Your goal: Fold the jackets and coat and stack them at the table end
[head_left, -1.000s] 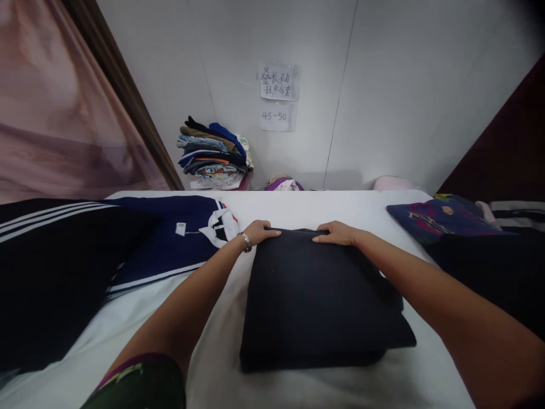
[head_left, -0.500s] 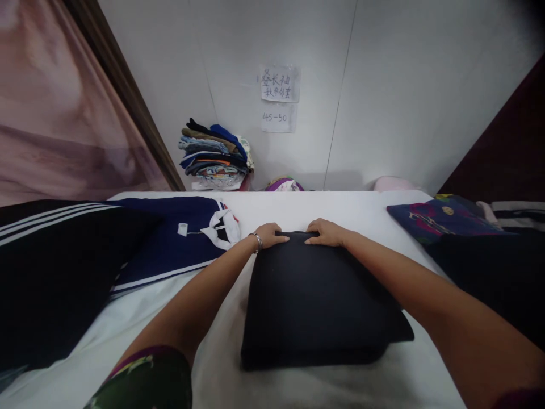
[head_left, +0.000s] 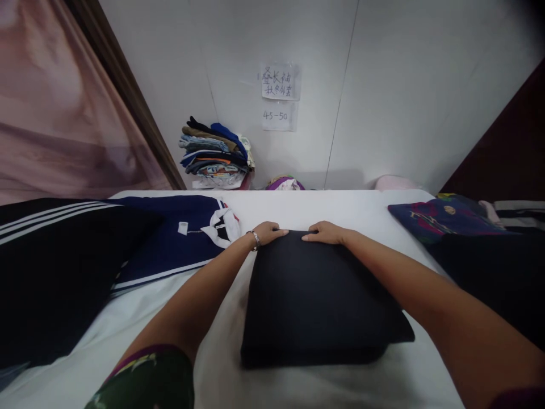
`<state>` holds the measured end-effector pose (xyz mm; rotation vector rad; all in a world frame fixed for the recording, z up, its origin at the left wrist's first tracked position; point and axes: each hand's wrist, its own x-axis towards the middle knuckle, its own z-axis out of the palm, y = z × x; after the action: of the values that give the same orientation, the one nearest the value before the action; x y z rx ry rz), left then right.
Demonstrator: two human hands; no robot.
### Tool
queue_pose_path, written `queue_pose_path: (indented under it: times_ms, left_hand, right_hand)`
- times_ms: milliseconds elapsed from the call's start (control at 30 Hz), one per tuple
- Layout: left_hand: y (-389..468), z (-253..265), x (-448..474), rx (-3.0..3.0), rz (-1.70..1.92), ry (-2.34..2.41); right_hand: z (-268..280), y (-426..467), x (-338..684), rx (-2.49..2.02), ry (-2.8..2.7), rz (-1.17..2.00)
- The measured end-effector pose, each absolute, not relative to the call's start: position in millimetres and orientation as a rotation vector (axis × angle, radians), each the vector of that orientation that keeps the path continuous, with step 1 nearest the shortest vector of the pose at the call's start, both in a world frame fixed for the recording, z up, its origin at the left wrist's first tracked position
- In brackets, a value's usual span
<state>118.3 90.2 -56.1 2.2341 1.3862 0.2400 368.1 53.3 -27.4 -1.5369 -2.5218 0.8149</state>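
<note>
A black garment (head_left: 319, 301), folded into a thick block, lies on the white-covered table in front of me. Its exact kind cannot be made out. My left hand (head_left: 268, 233) grips its far edge near the left corner, thumb on top and fingers behind the edge. At the right of that same edge, my right hand (head_left: 326, 233) is closed in a like way, thumb over the cloth. The fingertips behind the fold are hidden. A loose corner sticks out at the garment's near right.
A navy garment with a white collar (head_left: 157, 238) and a black striped garment (head_left: 55, 272) lie at left. More dark clothes (head_left: 489, 267) lie at right, beside a patterned folded piece (head_left: 447, 216). Behind the table stand a clothes stack (head_left: 217, 150) and a wall with paper signs (head_left: 279, 82).
The far edge of the black garment looks smoother and flatter between my hands. Both hands stay at nearly the same places on it.
</note>
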Motion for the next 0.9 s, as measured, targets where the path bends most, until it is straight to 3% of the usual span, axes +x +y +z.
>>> queue_pose_path:
  times_ms: [200,400,633,767,900]
  left_hand:
    - [97,-69,122,2.248,0.13,1.53]
    - [90,-64,123,2.263,0.264,1.527]
    - [94,-72,125,2.183,0.191,1.552]
    - [93,-72,124,2.169,0.214,1.564]
    - [90,-70,124,2.176,0.243,1.564]
  right_hand:
    - [-36,60,390,-1.749,-2.524,0.729]
    - [-41,46,408,-1.757,-2.452,0.527]
    - [-50,56,403,-1.9,-2.496,0.632]
    - [-51,50,415,-1.782,-2.486,0.368]
    - [-46,42,422,-1.663,-2.482,0.483]
